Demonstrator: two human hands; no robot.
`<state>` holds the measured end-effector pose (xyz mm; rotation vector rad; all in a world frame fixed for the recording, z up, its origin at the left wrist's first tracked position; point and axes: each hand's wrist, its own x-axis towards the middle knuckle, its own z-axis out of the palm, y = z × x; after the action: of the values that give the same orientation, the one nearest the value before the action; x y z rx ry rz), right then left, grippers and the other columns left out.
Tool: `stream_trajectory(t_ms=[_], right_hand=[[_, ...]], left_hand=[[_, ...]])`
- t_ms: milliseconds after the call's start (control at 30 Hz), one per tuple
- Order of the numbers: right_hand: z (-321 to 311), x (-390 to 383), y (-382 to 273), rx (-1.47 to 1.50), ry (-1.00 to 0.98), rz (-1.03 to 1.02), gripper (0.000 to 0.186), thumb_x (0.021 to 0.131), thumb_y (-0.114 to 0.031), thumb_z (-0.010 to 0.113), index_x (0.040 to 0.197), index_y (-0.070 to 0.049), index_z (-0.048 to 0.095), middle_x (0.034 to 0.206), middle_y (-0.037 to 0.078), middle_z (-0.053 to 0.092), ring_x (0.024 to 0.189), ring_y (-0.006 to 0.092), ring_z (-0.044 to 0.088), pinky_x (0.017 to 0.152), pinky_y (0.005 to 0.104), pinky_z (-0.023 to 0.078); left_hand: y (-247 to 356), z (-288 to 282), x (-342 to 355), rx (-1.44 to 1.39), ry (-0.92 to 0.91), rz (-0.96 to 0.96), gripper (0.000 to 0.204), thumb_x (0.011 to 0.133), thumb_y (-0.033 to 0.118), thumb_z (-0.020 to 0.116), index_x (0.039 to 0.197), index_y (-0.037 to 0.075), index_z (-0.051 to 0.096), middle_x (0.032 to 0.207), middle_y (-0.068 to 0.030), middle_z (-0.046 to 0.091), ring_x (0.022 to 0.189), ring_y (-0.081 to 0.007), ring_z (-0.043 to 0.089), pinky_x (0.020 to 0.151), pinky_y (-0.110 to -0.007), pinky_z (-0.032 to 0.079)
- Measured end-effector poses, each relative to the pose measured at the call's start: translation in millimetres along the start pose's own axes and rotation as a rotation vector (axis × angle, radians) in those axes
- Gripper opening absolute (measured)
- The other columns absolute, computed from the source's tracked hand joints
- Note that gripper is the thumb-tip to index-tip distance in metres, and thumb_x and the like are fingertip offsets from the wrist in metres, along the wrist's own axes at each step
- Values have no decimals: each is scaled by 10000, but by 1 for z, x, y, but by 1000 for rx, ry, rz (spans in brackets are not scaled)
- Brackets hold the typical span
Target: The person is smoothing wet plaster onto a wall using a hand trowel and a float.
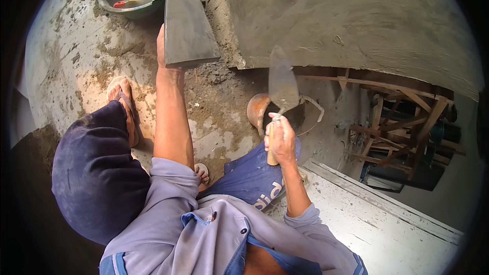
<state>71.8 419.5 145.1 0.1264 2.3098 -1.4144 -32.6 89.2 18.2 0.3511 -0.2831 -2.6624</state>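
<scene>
My left hand (162, 56), mostly hidden behind a grey plastering float (188, 28), is closed on it. The float's flat face shows toward me, beside the edge of a fresh mortar surface (326, 15). In my right hand (281, 140) is the wooden handle of a pointed trowel (283, 84), its blade tipped upward and bare apart from grey smears. Behind the trowel, an orange-brown bucket (258, 109) stands on the floor, partly covered by the blade and my hand. A green basin (147, 10) of murky water, with a red-handled tool (125, 3) in it, sits beyond the float.
Loose mortar crumbs (219, 84) lie along the plastered edge. Wooden trestle frames (402, 122) stand at the right. A white board (377, 214) lies at my lower right. My sandalled foot (122, 91) rests on the mortar-spattered floor at left.
</scene>
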Motion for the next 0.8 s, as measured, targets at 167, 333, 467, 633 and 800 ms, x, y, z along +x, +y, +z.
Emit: stream_trajectory(t_ms=[167, 333, 467, 633, 800], right_hand=[[14, -2, 13, -134, -105, 125, 393, 1086, -306, 424, 1275, 14, 552, 779, 40, 554, 538, 100, 538, 454, 264, 456], [-3, -29, -67, 16, 47, -217, 481, 1109, -359, 366, 1344, 44, 481, 802, 54, 531, 546, 93, 517, 470, 245, 461], [-11, -22, -80, 78, 101, -250, 468, 1109, -340, 372, 1345, 49, 483, 801, 53, 527, 549, 93, 511, 471, 247, 454], [11, -2, -32, 46, 18, -38, 452, 1105, -345, 381, 1324, 33, 499, 775, 40, 518, 545, 89, 516, 456, 252, 450], [30, 25, 26, -121, -22, 115, 381, 1086, -355, 423, 1189, -22, 579, 765, 34, 552, 527, 94, 542, 425, 265, 448]], left_hand=[[6, -21, 5, -205, -247, -32, 327, 1068, 222, 420, 1260, 21, 593, 1154, -112, 673, 1000, -242, 673, 854, -383, 575], [11, -29, 4, -144, -205, -28, 328, 1066, 227, 426, 1263, 23, 591, 1158, -114, 672, 1002, -242, 673, 850, -392, 576], [7, -4, 2, 112, 173, 21, 336, 1067, 240, 427, 1264, 23, 591, 1162, -114, 671, 1009, -244, 670, 860, -390, 573], [6, -34, 7, -234, -283, -45, 338, 1066, 250, 430, 1262, 29, 595, 1161, -108, 671, 1008, -239, 667, 864, -386, 571], [10, -24, 1, -24, -57, 24, 328, 1064, 248, 431, 1245, 34, 603, 1140, -103, 673, 988, -233, 670, 842, -381, 576]])
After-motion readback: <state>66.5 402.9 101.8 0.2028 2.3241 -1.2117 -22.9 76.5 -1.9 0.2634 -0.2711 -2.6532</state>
